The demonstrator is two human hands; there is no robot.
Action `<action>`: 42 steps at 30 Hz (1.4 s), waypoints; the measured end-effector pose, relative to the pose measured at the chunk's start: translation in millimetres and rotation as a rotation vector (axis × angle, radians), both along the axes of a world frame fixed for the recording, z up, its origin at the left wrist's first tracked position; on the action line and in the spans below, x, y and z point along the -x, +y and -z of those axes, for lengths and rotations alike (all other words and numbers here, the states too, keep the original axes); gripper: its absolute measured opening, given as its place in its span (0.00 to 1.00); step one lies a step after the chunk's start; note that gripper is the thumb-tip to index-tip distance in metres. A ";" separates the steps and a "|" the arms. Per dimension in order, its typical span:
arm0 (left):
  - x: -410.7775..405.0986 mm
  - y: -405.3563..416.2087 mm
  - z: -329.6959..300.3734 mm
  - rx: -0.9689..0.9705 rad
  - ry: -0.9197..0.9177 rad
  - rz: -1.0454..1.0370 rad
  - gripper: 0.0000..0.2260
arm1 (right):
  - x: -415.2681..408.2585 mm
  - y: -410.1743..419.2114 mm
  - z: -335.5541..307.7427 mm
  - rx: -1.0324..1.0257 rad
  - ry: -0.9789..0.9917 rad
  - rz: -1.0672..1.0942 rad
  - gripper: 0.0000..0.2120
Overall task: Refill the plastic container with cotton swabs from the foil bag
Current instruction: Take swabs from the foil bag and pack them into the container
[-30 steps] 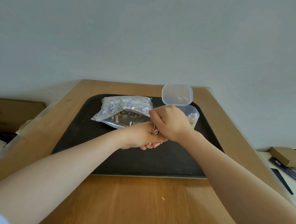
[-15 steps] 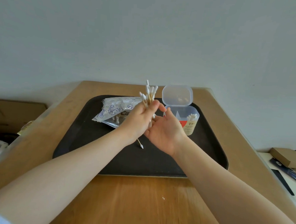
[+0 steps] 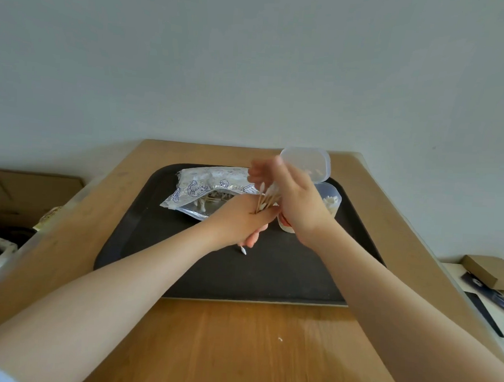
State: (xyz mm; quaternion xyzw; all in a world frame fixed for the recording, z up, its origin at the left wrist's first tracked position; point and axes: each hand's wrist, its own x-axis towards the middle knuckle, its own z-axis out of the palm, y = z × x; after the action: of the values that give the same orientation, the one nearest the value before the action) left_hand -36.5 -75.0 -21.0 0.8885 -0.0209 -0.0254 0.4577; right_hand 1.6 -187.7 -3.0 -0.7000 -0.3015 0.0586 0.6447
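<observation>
Since half a second ago our left hand [image 3: 243, 219] has dropped, gripping the wooden-stemmed cotton swab bundle [image 3: 266, 199] at centre frame; our blurred right hand [image 3: 291, 199], fingers loosely spread, reaches over it. The clear plastic container [image 3: 330, 200] sits upper right, the printed foil bag [image 3: 212, 188] beside it. We should square the swabs before tipping them in.

Both forearms extended forward and converging, left hand [image 3: 244, 223] turned knuckles-up with fingers curled in a grip, right hand [image 3: 296, 201] raised just beside it, fingers blurred
</observation>
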 end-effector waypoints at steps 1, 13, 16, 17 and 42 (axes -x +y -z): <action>0.8 -1.6 -3.1 0.030 0.020 -0.014 0.15 | 0.4 0.1 1.4 0.097 -0.116 0.026 0.12; -2.4 8.9 -3.1 0.324 0.189 0.059 0.06 | -10.8 -10.0 23.3 0.330 -0.518 0.094 0.09; -2.9 11.3 -5.2 0.364 0.198 0.126 0.09 | -8.4 -8.6 23.5 0.308 -0.443 0.070 0.09; -3.0 11.9 -5.7 0.401 0.192 0.144 0.09 | -8.6 -8.1 22.3 0.299 -0.404 0.089 0.10; -30.3 -10.6 -4.4 0.907 0.087 -0.458 0.10 | -12.1 -23.2 9.2 0.217 -0.298 0.233 0.02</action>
State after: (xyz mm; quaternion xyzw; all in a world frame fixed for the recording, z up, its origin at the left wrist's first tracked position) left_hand -6.2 -85.6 -16.6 0.5802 0.1848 0.0503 0.7916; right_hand 13.6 -210.9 -12.2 -0.7965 -0.3026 -0.0884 0.5160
